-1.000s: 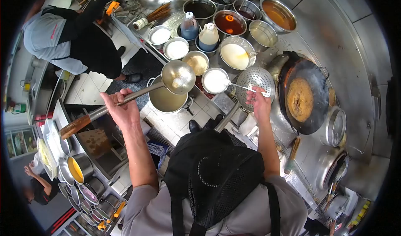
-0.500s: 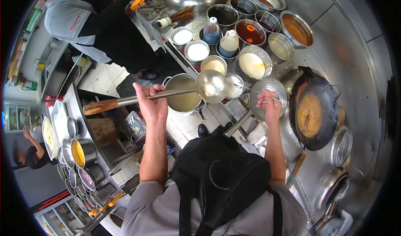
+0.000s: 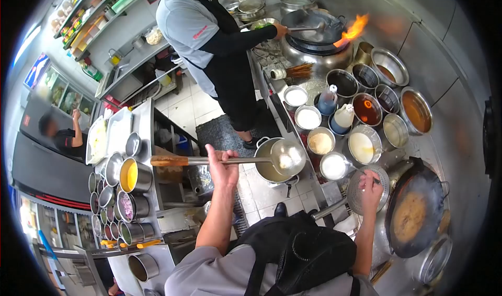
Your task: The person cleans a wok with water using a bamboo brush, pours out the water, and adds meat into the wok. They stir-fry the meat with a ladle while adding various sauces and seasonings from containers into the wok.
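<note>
In the head view, my left hand [image 3: 224, 168] holds a long ladle [image 3: 288, 157] level, palm up under its handle, with the wooden end pointing left. The ladle's round metal bowl hangs partly over a two-handled pot of cloudy liquid [image 3: 268, 171]. My right hand [image 3: 370, 190] pinches the thin handle of a small spoon [image 3: 354, 166]. Its head reaches the bowl of white powder [image 3: 333, 166]. Below my right hand is a round perforated skimmer [image 3: 353, 194]. To the right, food fries in bubbling brownish oil inside a smoking black wok [image 3: 422, 212].
Seasoning tubs with dark, red and pale contents [image 3: 367, 109] and two squeeze bottles [image 3: 328, 99] stand beyond my hands. A co-worker [image 3: 209, 39] handles another wok [image 3: 314, 26] with a tall flame [image 3: 355, 30]. Metal containers [image 3: 135, 175] crowd the left counter.
My view has swung, so the scene sits further right and lower. The co-worker's wok and its flame have come into view. Both hands still hold the ladle and spoon.
</note>
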A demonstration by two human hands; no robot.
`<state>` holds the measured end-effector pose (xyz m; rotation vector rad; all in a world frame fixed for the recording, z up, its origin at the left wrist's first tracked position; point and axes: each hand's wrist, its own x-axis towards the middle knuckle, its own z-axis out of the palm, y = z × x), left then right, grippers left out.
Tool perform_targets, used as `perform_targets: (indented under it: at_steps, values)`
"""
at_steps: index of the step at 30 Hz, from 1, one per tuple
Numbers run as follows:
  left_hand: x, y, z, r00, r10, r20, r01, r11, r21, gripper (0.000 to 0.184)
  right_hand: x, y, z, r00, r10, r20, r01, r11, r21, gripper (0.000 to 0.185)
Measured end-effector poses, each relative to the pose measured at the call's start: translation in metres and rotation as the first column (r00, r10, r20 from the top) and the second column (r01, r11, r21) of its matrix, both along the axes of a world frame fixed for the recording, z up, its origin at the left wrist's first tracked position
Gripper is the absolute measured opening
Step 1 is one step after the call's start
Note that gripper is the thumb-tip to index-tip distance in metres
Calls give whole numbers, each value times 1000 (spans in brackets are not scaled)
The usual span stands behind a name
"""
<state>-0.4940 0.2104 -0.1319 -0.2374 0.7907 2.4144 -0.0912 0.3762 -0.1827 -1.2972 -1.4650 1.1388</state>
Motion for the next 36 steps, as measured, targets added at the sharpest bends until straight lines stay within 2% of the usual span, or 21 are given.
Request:
perform_targets:
  at_steps: [5,9,12,14,15,17,19,21,24,25,26,27,28,29,31,32,34,36]
  values:
    - [-27,-29,-14,998,52,30,-52,999,-11,57,3,-12,14,1000,13,10,-13,998,54,31]
    - [-42,-44,-26,994,104,25,-104,994,21,60,0,-23,34,995,7,97,-13,999,52,31]
    - [-45,-53,-31,983,174,60,-175,984,9,58,10,-30,45,984,77,163,-91,993,80,31]
    - [-46,-59,-37,980,190,57,-192,981,20,58,29,-25,38,985,159,75,-158,987,-13,30]
    - [-46,-62,-40,977,206,47,-207,978,21,57,33,-26,35,983,167,81,-167,986,-6,30]
    - [-48,-67,-46,973,220,67,-223,975,25,56,43,-30,29,973,230,-15,-231,971,-59,29]
    - [-49,-71,-49,970,227,92,-226,974,-20,56,43,-29,15,973,229,-4,-229,970,-87,28]
    - [-51,-74,-51,970,221,104,-221,975,-12,56,39,-33,1,972,227,-65,-235,958,-167,29]
    - [-56,-79,-49,975,208,83,-207,978,-23,56,34,-24,-28,979,198,-54,-205,948,-242,29]
    - [-56,-78,-49,978,201,59,-199,979,-32,57,42,-12,-49,954,300,17,-290,935,-205,30]
    - [-54,-79,-41,985,170,13,-170,985,8,56,36,-13,-53,970,229,83,-205,952,-225,33]
    - [-59,-79,-44,984,173,38,-172,984,-40,56,31,-17,-45,966,206,154,-173,964,-201,35]
    - [-64,-84,-50,990,141,18,-142,990,28,56,24,-23,-32,981,162,106,-146,979,-144,34]
    - [-65,-81,-46,991,133,33,-133,991,-13,56,25,-19,-35,988,155,30,-153,986,-61,31]
    - [-68,-84,-47,994,104,33,-104,995,-2,56,22,-24,-17,997,80,-21,-81,995,-56,29]
    - [-66,-83,-44,995,91,37,-90,996,-12,56,22,-28,-12,998,56,-10,-56,996,-64,29]
    - [-66,-79,-43,995,91,42,-89,995,-42,58,21,-32,-7,999,39,31,-41,997,63,27]
    - [-69,-78,-46,996,75,45,-74,997,-37,58,16,-40,-13,999,-12,38,8,996,87,27]
